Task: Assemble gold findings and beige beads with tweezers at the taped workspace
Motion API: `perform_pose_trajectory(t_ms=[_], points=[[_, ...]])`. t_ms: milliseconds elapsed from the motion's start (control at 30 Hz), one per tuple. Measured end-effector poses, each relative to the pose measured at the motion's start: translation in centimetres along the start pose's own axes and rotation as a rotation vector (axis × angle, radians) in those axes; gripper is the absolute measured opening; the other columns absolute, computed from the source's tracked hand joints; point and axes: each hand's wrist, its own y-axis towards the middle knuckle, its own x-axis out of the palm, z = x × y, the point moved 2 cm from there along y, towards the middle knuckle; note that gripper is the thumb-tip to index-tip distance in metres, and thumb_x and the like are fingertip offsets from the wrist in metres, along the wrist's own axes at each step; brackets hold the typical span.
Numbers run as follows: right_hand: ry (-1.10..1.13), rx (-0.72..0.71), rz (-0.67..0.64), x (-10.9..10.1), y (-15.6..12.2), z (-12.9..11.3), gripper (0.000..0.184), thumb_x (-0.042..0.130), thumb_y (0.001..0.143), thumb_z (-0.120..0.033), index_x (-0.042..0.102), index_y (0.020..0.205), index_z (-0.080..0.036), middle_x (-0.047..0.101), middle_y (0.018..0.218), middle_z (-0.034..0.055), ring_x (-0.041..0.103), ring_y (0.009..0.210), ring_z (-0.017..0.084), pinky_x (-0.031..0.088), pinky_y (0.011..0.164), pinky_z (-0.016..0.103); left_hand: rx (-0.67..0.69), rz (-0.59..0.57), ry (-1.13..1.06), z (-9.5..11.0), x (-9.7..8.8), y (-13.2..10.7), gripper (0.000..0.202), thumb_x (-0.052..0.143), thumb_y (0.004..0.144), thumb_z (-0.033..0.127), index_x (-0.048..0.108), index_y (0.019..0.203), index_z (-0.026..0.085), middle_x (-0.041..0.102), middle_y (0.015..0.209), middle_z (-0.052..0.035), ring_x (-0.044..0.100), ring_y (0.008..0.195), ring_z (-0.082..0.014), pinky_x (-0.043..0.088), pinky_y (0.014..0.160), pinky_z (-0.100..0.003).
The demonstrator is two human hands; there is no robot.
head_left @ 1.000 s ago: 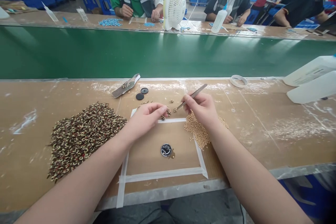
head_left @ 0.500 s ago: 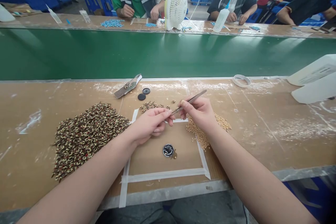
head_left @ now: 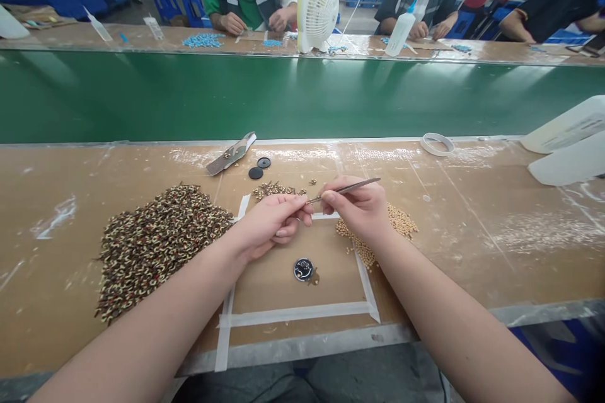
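Note:
My right hand [head_left: 362, 208] grips metal tweezers [head_left: 347, 189], their tip meeting the fingertips of my left hand [head_left: 271, 223]. My left hand is pinched on a tiny part that I cannot make out. Both hands hover over a taped rectangle [head_left: 293, 313] on the brown bench. A small black round piece [head_left: 302, 269] lies inside the rectangle. A heap of brown and cream small parts [head_left: 151, 242] lies left of my left hand. Tan beads [head_left: 401, 221] are piled under and right of my right hand. A few small parts [head_left: 274, 189] lie just beyond my fingers.
Two black discs [head_left: 259, 167] and a flat metal tool [head_left: 230, 154] lie farther back. A tape roll [head_left: 436, 144] and white containers [head_left: 564, 145] sit at the right. A green conveyor belt [head_left: 283, 97] runs behind the bench, with a white fan [head_left: 316, 6] and seated people beyond.
My left hand drew back from the small parts toward me, pinched shut. The tweezers swung down and now touch its fingertips, lying flatter than before.

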Motion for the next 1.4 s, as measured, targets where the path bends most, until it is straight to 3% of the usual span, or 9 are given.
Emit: perform_pose_trajectory(t_ms=[367,500,567,667,767,900,1100,1267,1400], points=[[0.063,0.063,0.046,0.3,-0.2,0.2,0.022,0.071,0.095,-0.042,0.075,0.082,-0.025,0.069,0.062,-0.0003,0.064,0.055,0.016,0.053,0.055,0.035,-0.002,-0.014,-0.002,-0.2,0.1,0.0,0.030,0.068,0.094,0.044,0.071,0.084,0.016,0.067,0.075,-0.0031,0.027,0.039,-0.0018,0.011,0.040,-0.022],[0.133,0.104,0.089,0.2,-0.2,0.3,0.025,0.073,0.094,-0.045,0.075,0.080,-0.024,0.067,0.059,-0.0008,0.061,0.049,0.015,0.052,0.050,0.033,0.048,0.028,0.268,0.7,0.3,-0.7,0.044,0.055,0.099,0.056,0.074,0.088,0.018,0.074,0.083,-0.0065,0.030,0.042,-0.0054,0.020,0.043,-0.025],[0.155,0.134,0.101,0.1,-0.1,0.4,0.028,0.073,0.093,-0.048,0.075,0.079,-0.024,0.065,0.058,-0.0010,0.060,0.048,0.014,0.052,0.049,0.032,0.145,0.145,0.586,1.9,-0.2,-1.4,0.050,0.049,0.100,0.060,0.075,0.085,0.020,0.075,0.084,-0.0066,0.040,0.048,-0.0096,0.028,0.048,-0.027],[0.203,0.174,0.056,0.1,0.1,0.7,0.031,0.072,0.094,-0.050,0.075,0.078,-0.023,0.065,0.056,-0.0014,0.059,0.046,0.013,0.050,0.047,0.030,0.299,0.483,1.167,4.2,-2.2,-3.0,0.046,0.053,0.098,0.059,0.073,0.079,0.023,0.071,0.077,-0.0059,0.054,0.064,-0.0186,0.032,0.057,-0.031],[0.264,0.234,-0.087,0.5,0.1,1.3,0.033,0.073,0.093,-0.048,0.073,0.076,-0.021,0.064,0.055,-0.0018,0.058,0.045,0.011,0.049,0.046,0.027,0.200,0.751,1.463,6.0,-5.2,-4.7,0.036,0.057,0.095,0.055,0.075,0.083,0.027,0.073,0.080,-0.0064,0.059,0.067,-0.0238,0.034,0.060,-0.034],[0.304,0.308,-0.274,1.2,-0.3,1.8,0.033,0.074,0.093,-0.047,0.072,0.077,-0.018,0.064,0.056,-0.0022,0.058,0.046,0.010,0.048,0.046,0.023,-0.021,0.637,1.530,7.1,-7.4,-6.4,0.028,0.064,0.087,0.052,0.078,0.083,0.028,0.076,0.086,-0.0059,0.064,0.072,-0.0253,0.038,0.062,-0.034],[0.316,0.336,-0.411,1.9,-0.7,1.6,0.029,0.076,0.092,-0.043,0.073,0.081,-0.016,0.063,0.058,-0.0023,0.059,0.049,0.010,0.049,0.049,0.022,-0.136,0.420,1.587,6.8,-6.6,-7.0,0.024,0.066,0.083,0.050,0.076,0.081,0.028,0.076,0.082,-0.0035,0.065,0.072,-0.0228,0.038,0.061,-0.031],[0.330,0.292,-0.542,1.8,-0.7,1.0,0.027,0.076,0.092,-0.040,0.072,0.079,-0.017,0.062,0.057,-0.0028,0.057,0.050,0.010,0.046,0.049,0.022,-0.236,0.364,1.631,6.2,-6.7,-6.4,0.016,0.070,0.078,0.044,0.074,0.078,0.029,0.076,0.081,-0.0026,0.065,0.071,-0.0244,0.034,0.058,-0.033],[0.292,0.242,-0.718,1.9,-0.9,0.8,0.027,0.076,0.093,-0.039,0.072,0.080,-0.016,0.064,0.061,-0.0017,0.058,0.054,0.011,0.046,0.051,0.022,-0.212,0.302,1.628,6.1,-6.5,-6.1,0.013,0.067,0.078,0.040,0.072,0.076,0.028,0.074,0.078,-0.0014,0.064,0.067,-0.0232,0.034,0.056,-0.033]])
